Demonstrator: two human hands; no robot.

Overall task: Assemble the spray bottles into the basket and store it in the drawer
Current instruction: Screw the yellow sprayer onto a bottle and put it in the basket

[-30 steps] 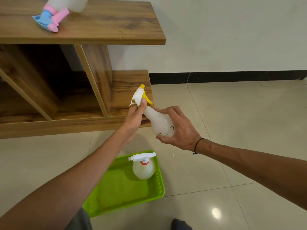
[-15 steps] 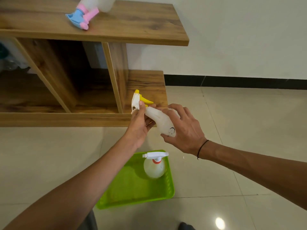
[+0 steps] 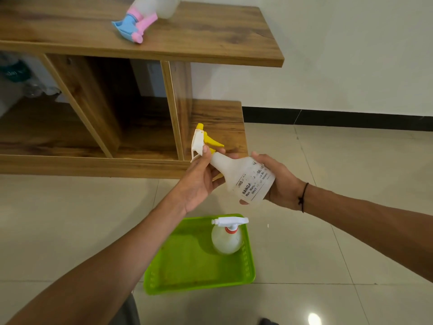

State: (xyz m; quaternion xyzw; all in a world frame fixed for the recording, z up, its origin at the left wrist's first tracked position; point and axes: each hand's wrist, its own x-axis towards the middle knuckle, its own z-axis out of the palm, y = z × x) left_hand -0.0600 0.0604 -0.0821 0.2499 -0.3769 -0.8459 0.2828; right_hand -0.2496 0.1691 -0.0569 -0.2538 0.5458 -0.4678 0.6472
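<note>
Wood-grain shelving (image 3: 210,50) is filling the upper left of the frame, with a pink-and-blue sprayer (image 3: 138,26) lying tipped on its top board. Below it, at lower centre on the tiled floor (image 3: 351,160), the green basket (image 3: 187,282) is sitting with one bottle (image 3: 226,240) standing upright in its upper right corner, white head and orange collar on.

Mid-frame, both hands are holding the second bottle (image 3: 243,177) tilted, neck pointing up and left, above the basket. The right hand (image 3: 281,184) is cupping the base, fingers wrapped round the body. The left hand (image 3: 199,179) is pinching at the neck, thumb and fingers closed just under the yellow-and-white head (image 3: 201,144).

This looks like seating or tightening the head. To do it well, the right hand should be keeping the body from turning while the left is twisting the collar, threads lined up straight, not cocked.

Body is looking translucent white, empty as far as I can tell, with black print along its side, partly legible.
</note>
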